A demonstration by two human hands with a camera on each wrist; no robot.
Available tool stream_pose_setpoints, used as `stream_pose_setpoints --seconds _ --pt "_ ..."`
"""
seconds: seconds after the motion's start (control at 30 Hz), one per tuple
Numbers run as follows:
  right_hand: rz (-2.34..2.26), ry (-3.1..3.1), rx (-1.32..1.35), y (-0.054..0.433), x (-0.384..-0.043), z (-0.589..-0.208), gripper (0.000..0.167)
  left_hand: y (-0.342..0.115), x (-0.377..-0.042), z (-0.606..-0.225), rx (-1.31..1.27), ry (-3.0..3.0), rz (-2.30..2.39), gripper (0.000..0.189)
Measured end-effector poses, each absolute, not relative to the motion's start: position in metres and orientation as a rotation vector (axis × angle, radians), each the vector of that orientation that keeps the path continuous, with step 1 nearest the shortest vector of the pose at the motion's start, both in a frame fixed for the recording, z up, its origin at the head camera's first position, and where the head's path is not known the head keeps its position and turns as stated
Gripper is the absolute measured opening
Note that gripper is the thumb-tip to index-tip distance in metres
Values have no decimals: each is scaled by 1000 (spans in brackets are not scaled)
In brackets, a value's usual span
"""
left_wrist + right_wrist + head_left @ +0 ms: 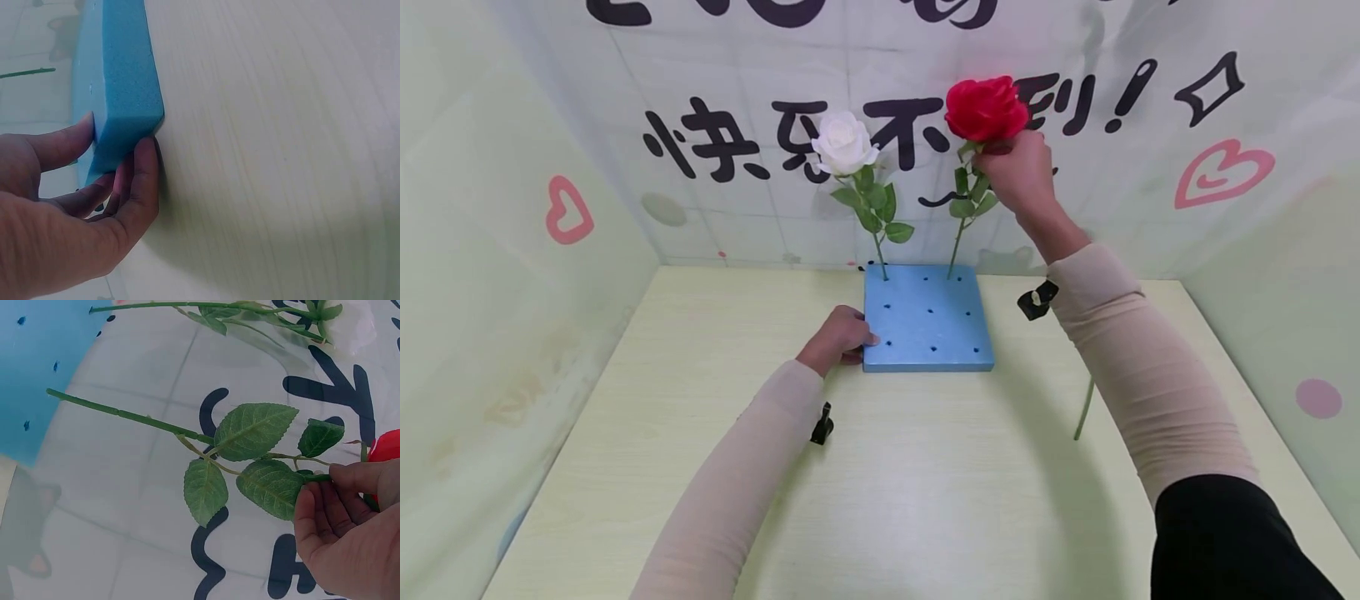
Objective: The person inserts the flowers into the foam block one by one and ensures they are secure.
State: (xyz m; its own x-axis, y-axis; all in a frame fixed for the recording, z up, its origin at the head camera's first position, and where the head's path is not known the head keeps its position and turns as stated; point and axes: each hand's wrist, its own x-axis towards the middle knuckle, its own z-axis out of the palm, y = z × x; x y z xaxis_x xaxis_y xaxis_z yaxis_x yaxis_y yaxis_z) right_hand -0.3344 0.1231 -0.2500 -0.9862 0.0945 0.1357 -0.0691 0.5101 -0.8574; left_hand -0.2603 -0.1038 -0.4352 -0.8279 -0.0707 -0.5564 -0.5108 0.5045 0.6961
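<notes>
My right hand (pixel 1018 171) pinches the stem of a red artificial rose (pixel 985 108) just beneath the bloom. The rose stands near upright, its stem (pixel 119 412) bare below the green leaves. In the head view, the stem's lower end overlaps the back right edge of a blue foam board (pixel 910 325) with rows of small holes. My left hand (pixel 844 333) grips the board's left edge, thumb on the top face and fingers curled at the side and underside. A white rose (pixel 844 143) stands in the board's back left hole, leaning slightly left.
Another green stem (pixel 1084 410) lies on the pale wooden table (pixel 880 483), mostly hidden beneath my right forearm. Behind the board hangs a white backdrop (pixel 760 225) with black lettering. Pale side walls (pixel 1285 275) enclose the table.
</notes>
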Motion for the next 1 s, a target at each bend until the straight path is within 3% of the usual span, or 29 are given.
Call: stream_pose_setpoints --seconds 0.43,0.83,1.0 --pt "1556 -2586 -1 101 -341 -257 13 -104 -261 -437 -479 2280 1290 57" --pt "1545 -2643 -34 91 -343 -265 26 -103 -261 -438 -495 2284 1269 57" --pt "1515 -2661 -38 88 -345 -268 22 -104 -261 -435 -489 2271 1300 58"
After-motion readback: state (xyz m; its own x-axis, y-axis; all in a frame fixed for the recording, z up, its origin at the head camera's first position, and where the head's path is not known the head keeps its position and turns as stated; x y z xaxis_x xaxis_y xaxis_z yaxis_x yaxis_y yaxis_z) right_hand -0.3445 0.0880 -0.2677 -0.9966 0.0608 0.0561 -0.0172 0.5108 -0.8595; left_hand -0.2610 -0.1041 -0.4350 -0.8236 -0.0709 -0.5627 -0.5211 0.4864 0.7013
